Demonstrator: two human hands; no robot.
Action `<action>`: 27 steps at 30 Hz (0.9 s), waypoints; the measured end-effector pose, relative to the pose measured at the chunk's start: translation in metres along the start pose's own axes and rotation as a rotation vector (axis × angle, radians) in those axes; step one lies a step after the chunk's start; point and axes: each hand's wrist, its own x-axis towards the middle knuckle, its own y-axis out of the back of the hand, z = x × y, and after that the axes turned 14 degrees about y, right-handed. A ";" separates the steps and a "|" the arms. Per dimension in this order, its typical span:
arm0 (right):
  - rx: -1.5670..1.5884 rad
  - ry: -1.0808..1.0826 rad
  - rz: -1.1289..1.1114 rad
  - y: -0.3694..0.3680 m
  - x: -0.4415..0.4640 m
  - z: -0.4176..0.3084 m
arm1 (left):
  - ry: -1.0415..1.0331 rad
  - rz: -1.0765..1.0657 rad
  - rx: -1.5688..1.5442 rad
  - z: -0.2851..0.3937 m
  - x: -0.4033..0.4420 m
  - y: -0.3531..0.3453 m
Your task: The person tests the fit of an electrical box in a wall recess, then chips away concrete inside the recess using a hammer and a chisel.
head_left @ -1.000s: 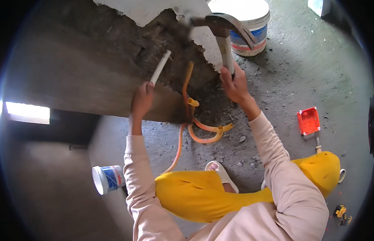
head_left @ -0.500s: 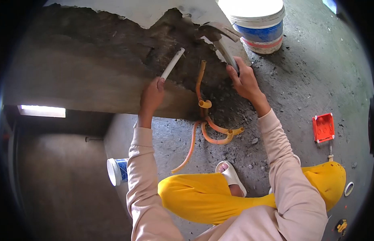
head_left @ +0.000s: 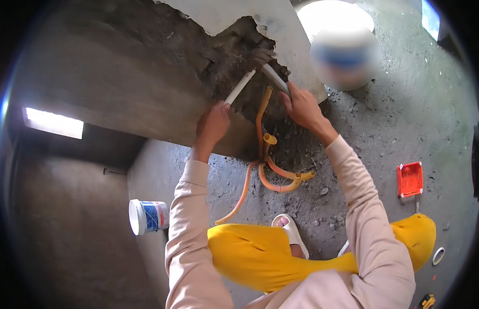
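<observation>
My left hand (head_left: 214, 125) is wrapped round a short white rod (head_left: 240, 88), perhaps a piece of pipe, its far end pointing at the rough, broken part of the wall (head_left: 226, 59). In my right hand (head_left: 304, 107) is a claw hammer (head_left: 275, 78), gripped by its grey handle. The hammer's head, dark and blurred against the wall, is close to the rod's far end; I cannot tell whether they touch. Below and between my hands, orange-yellow corrugated conduits (head_left: 261, 121) rise from the floor by the wall, several of them curling outward.
A blurred white-and-blue bucket (head_left: 345, 59) stands upper right. A smaller bucket (head_left: 149, 216) lies at left. On the rubble-strewn floor (head_left: 370, 141) are a red box (head_left: 410, 179), a tape roll (head_left: 438, 256) and a yellow-black tool (head_left: 427, 301).
The hammer head has come down toward the rod's far end, and my hands are closer together. The whole view has shifted and turned slightly.
</observation>
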 end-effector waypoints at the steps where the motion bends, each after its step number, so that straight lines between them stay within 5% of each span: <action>1: 0.061 -0.017 0.060 -0.001 -0.003 -0.001 | 0.039 -0.047 -0.017 0.001 -0.002 -0.001; 2: 0.063 -0.019 0.059 0.003 -0.005 -0.004 | 0.040 -0.050 -0.016 0.005 0.003 0.004; 4: 0.145 0.003 0.130 0.023 -0.007 -0.013 | 0.188 -0.394 -0.031 0.021 0.015 0.031; 8: 0.241 -0.021 0.091 0.040 -0.008 -0.019 | 0.097 -0.421 0.213 0.008 0.001 0.087; 10: 0.283 -0.015 0.091 0.032 -0.008 -0.019 | 0.171 -0.188 -0.069 -0.008 -0.010 0.097; 16: 0.324 0.078 0.103 0.004 -0.003 -0.020 | 0.128 0.049 -0.074 -0.038 -0.023 0.058; 27: 0.199 0.131 0.035 -0.003 0.010 -0.015 | 0.126 0.275 -0.125 -0.062 -0.036 -0.007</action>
